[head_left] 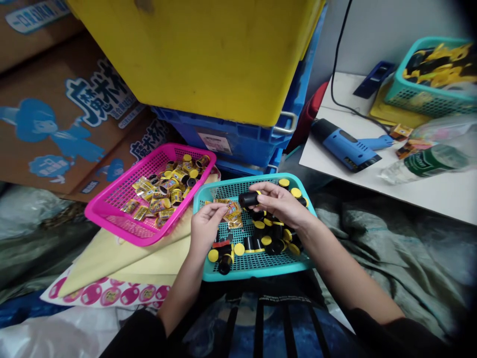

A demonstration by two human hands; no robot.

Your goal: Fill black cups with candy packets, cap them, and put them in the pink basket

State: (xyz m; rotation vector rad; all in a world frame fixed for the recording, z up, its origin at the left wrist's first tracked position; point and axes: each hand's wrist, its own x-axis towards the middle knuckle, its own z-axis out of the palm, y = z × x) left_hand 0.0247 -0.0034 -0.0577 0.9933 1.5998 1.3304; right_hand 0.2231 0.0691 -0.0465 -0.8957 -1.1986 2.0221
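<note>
My right hand (281, 205) grips a small black cylinder with a yellow cap (247, 200), tilted on its side above the teal basket (257, 274). To its left, my left hand (205, 223) pinches a yellow printed plastic sleeve (225, 205) between thumb and finger. More of these flat sleeves (234, 219) lie in the basket just beneath. Several loose black cylinders with yellow caps (278, 231) fill its right side, and a few sit near the front left. The held sleeve and cylinder are apart.
On the left, a pink basket (139, 239) holds several cylinders wrapped in printed film. Stacked yellow (201, 59) and blue crates (238, 144) stand ahead. A blue heat gun (346, 144), a plastic bottle (428, 163) and another teal basket (428, 94) occupy the white table at right.
</note>
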